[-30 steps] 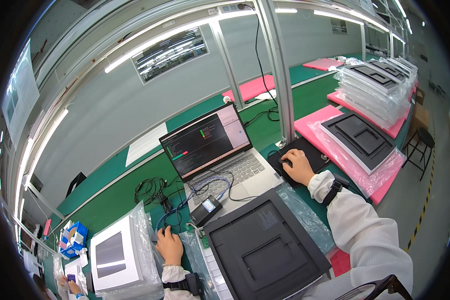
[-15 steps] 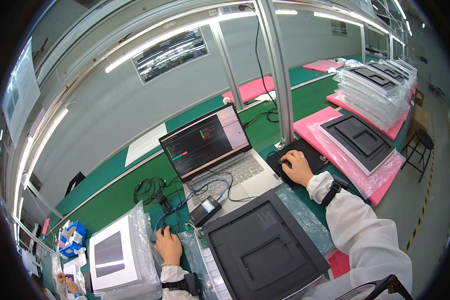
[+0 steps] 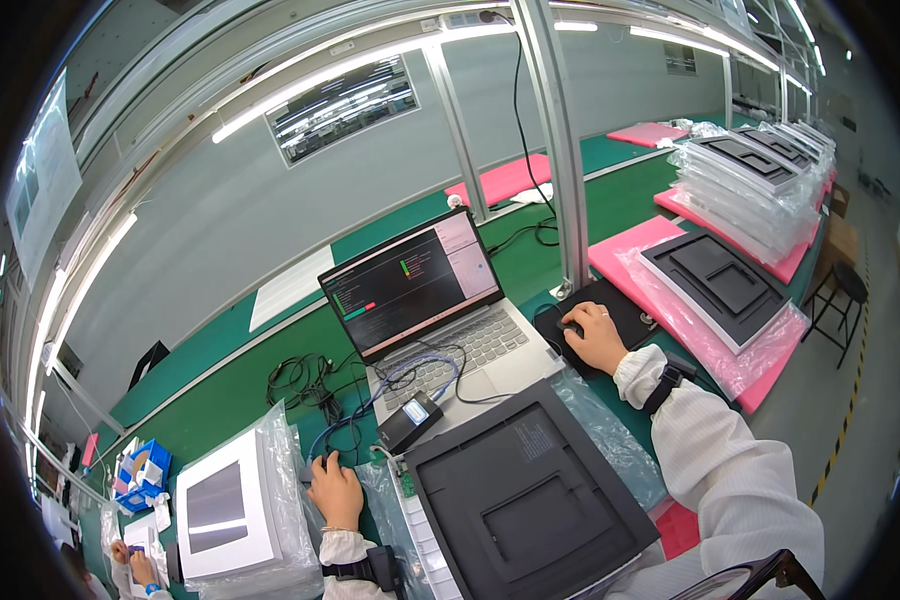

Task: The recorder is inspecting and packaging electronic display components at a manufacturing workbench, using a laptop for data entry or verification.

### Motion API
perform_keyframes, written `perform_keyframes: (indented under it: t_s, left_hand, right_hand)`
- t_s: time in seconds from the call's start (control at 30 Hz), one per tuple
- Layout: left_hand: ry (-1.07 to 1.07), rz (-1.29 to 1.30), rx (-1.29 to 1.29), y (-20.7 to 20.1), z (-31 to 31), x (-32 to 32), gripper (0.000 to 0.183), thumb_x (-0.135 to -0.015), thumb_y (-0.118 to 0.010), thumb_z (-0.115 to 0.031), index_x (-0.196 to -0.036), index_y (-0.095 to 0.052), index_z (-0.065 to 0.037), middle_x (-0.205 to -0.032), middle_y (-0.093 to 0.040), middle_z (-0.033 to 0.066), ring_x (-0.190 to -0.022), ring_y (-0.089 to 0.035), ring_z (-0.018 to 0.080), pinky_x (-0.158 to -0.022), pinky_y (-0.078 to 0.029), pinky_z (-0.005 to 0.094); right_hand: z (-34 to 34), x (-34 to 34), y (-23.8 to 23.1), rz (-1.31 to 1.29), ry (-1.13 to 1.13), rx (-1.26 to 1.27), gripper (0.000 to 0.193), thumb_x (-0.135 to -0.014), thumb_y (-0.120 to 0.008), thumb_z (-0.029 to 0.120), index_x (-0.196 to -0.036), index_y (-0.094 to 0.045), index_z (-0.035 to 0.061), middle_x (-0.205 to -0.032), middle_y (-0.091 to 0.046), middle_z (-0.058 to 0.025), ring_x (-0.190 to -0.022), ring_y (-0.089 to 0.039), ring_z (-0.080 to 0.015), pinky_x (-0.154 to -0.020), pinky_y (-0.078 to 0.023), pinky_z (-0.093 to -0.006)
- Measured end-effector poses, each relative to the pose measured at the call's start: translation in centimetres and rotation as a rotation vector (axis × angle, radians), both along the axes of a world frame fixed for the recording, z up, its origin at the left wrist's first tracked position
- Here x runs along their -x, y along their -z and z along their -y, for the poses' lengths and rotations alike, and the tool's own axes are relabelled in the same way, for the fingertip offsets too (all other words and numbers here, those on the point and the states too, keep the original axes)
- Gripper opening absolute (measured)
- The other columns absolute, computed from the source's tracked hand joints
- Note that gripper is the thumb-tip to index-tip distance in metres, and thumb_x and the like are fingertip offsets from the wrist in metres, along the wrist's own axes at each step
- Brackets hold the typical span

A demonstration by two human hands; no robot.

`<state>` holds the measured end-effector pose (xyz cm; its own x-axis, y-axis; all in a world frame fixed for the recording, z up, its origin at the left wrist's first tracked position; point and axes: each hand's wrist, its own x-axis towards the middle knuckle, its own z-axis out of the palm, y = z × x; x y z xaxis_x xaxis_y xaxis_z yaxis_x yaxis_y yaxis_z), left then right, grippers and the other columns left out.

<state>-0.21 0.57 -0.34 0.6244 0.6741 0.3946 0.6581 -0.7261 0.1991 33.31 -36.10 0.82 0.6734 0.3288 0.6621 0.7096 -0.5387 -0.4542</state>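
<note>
My right hand point(image 3: 594, 338) rests over a dark computer mouse point(image 3: 572, 327) on a black mouse pad point(image 3: 620, 304). My left hand point(image 3: 337, 494) has its fingers curled at a small dark piece beside the cables; its kind is hidden. An open laptop point(image 3: 448, 345), its screen lit with dark windows, stands between and beyond my hands. On its front edge lies a small black box point(image 3: 410, 422) with a pale label, a blue cable point(image 3: 372, 398) close by. Nearest me is a large black moulded panel point(image 3: 535, 490) with a raised frame shape, over clear plastic wrap.
Left of my left hand lies a stack of white-framed panels point(image 3: 232, 515) in plastic. Beyond it are a blue bin point(image 3: 148, 472) and a co-worker's hands point(image 3: 140, 566). Another black panel point(image 3: 715, 282) lies on pink foam at right, near wrapped stacks point(image 3: 745, 195). A metal post point(image 3: 560, 150) rises behind the laptop.
Both my hands stay in place, on the mouse and by the cables. At the far left, the co-worker's hands have shifted slightly.
</note>
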Motion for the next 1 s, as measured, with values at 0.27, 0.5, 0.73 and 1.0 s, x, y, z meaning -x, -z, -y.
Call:
perform_keyframes:
  t_s: [0.27, 0.5, 0.73, 1.0]
  left_hand:
    - [0.0, 0.006, 0.011, 0.0, 0.05, 0.06, 0.037, -0.085, -0.05, -0.019, -0.12, -0.058, -0.011, -0.13, -0.047, 0.0185, -0.102, -0.057, 0.0374, -0.088, -0.038, 0.0503]
    - [0.012, 0.02, -0.025, 0.64, -0.32, 0.07, 0.037, -0.084, -0.05, -0.019, -0.119, -0.059, -0.012, -0.129, -0.049, 0.0186, -0.099, -0.057, 0.0378, -0.087, -0.039, 0.0502]
    - [0.0, 0.014, -0.012, 0.2, -0.12, -0.02, 0.037, -0.084, -0.05, -0.019, -0.119, -0.059, -0.012, -0.129, -0.049, 0.0188, -0.1, -0.057, 0.0377, -0.086, -0.039, 0.0508]
    - [-0.002, 0.014, -0.017, 0.38, -0.06, 0.0, 0.037, -0.084, -0.05, -0.019, -0.119, -0.059, -0.012, -0.129, -0.048, 0.0188, -0.1, -0.057, 0.0376, -0.087, -0.039, 0.0508]
  right_hand:
    - [0.04, -0.06, 0.1, -0.014, -0.038, 0.011, 0.019, -0.076, -0.061, 0.018, -0.092, -0.066, 0.0089, -0.102, -0.057, -0.0103, -0.102, -0.052, -0.0323, -0.089, -0.045, -0.042]
    - [0.18, -0.17, 0.08, -0.029, -0.042, 0.019, 0.019, -0.076, -0.061, 0.018, -0.092, -0.066, 0.009, -0.102, -0.057, -0.0102, -0.103, -0.052, -0.0321, -0.089, -0.044, -0.0417]
    - [-0.05, -0.1, 0.17, -0.014, -0.047, 0.0, 0.019, -0.076, -0.061, 0.018, -0.092, -0.066, 0.0084, -0.101, -0.058, -0.0097, -0.102, -0.052, -0.032, -0.089, -0.044, -0.0415]
    - [0.07, -0.32, 0.27, 0.003, -0.022, 0.002, 0.019, -0.076, -0.06, 0.017, -0.091, -0.066, 0.0079, -0.1, -0.058, -0.0097, -0.101, -0.052, -0.0324, -0.088, -0.045, -0.0418]
